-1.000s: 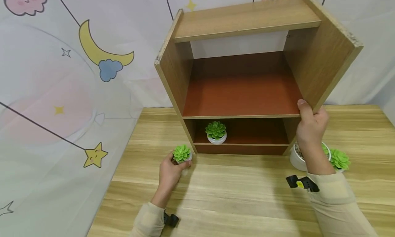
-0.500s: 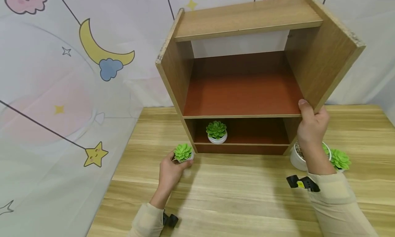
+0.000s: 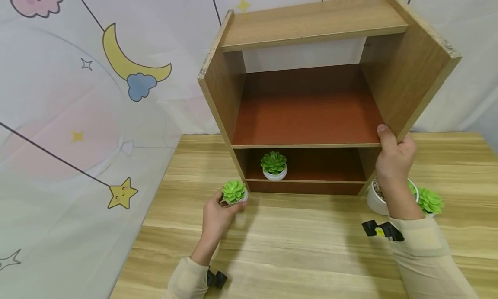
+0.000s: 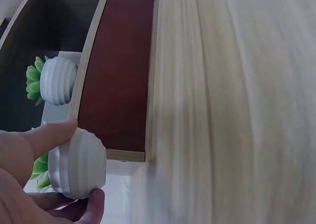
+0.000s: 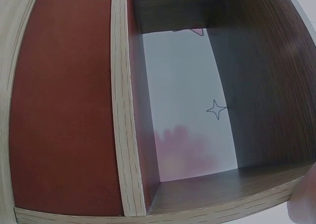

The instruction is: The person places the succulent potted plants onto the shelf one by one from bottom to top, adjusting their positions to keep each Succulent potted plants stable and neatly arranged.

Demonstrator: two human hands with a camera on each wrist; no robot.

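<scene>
My left hand (image 3: 218,217) grips a small potted succulent (image 3: 234,191) by its white ribbed pot, thumb on one side and fingers on the other, beside the lower left corner of a wooden shelf unit (image 3: 307,146). In the left wrist view the held pot (image 4: 81,164) is next to the unit's side edge. A second potted succulent (image 3: 274,165) stands at the left of the unit's lower compartment. My right hand (image 3: 394,165) holds the unit's right side panel near the middle shelf, thumb on the inner side.
Behind my right forearm, partly hidden, stand a white pot with pebbles (image 3: 376,200) and another green succulent (image 3: 429,200). The unit stands on a wood-grain table (image 3: 295,242). A patterned cloth (image 3: 78,95) hangs at the back and left.
My left hand has moved slightly right and up with the held succulent, closer to the unit's lower left corner. The right hand keeps its hold on the side panel.
</scene>
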